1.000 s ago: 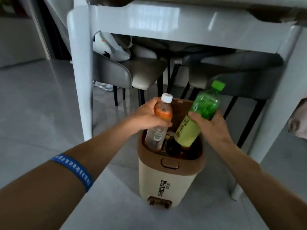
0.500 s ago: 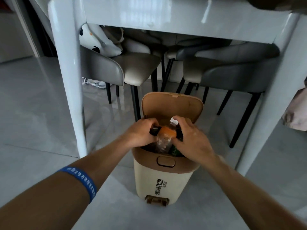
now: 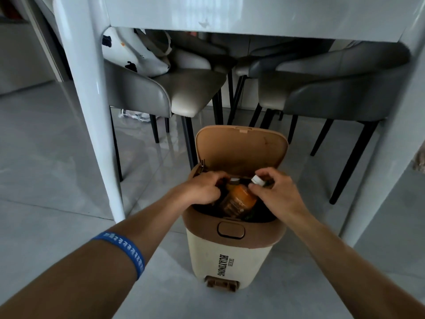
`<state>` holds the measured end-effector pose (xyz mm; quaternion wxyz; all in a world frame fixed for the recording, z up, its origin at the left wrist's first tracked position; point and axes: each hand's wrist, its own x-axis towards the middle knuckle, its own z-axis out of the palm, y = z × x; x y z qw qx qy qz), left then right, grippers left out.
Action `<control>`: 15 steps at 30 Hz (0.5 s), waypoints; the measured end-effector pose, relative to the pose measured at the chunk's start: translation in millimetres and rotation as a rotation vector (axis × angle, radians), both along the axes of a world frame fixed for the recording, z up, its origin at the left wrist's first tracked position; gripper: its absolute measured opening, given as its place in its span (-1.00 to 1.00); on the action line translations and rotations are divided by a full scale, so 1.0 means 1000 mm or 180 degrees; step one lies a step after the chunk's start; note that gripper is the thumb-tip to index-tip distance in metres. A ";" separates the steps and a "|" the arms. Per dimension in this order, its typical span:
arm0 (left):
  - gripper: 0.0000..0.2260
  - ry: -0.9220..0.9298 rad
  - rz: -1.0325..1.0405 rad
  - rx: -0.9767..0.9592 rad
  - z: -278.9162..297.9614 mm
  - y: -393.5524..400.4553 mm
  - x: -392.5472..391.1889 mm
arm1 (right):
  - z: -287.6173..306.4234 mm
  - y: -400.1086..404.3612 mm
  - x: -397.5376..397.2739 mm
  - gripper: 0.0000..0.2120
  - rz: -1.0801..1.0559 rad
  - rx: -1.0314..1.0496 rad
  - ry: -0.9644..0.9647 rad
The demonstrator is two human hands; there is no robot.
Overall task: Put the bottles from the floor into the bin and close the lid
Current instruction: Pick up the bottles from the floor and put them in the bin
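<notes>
A cream pedal bin with a brown rim stands on the floor, its brown lid raised upright. Inside lies an orange-labelled bottle with a white cap; other dark bottles sit around it, mostly hidden. My left hand reaches into the left side of the opening, fingers curled over a dark bottle. My right hand is at the right side, fingers pinched at the white cap end of the orange bottle. The green bottle is barely visible below my right hand.
A white table leg stands left of the bin and another to the right. Grey chairs with black legs are tucked under the table behind the bin. The bin's pedal faces me. Grey tiled floor lies all around.
Both bottles have gone down from above the rim into the bin. My hands followed them in and now rest on the bottles inside the opening. The lid stays up.
</notes>
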<state>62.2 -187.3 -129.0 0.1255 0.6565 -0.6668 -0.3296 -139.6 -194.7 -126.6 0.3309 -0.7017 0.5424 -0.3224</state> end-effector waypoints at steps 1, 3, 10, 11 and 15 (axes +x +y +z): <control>-0.40 -0.0207 -0.0111 -0.0027 -0.004 -0.003 -0.002 | -0.004 -0.001 0.000 -0.65 -0.0003 0.0054 0.0039; -0.36 -0.0669 -0.0394 0.0032 -0.013 -0.008 -0.010 | -0.006 -0.002 -0.002 -0.66 0.0043 0.0137 -0.0067; -0.85 -0.0251 -0.0247 -0.0387 -0.012 -0.019 -0.016 | 0.011 -0.001 -0.028 -0.71 -0.0271 -0.0188 -0.0770; -0.85 -0.0231 -0.0230 -0.0534 -0.003 -0.018 -0.015 | 0.015 -0.002 -0.031 -0.73 -0.0348 -0.0283 -0.0829; -0.62 -0.0359 -0.0113 -0.0629 0.048 -0.014 -0.004 | 0.021 -0.002 -0.028 -0.75 -0.0181 -0.0501 -0.0784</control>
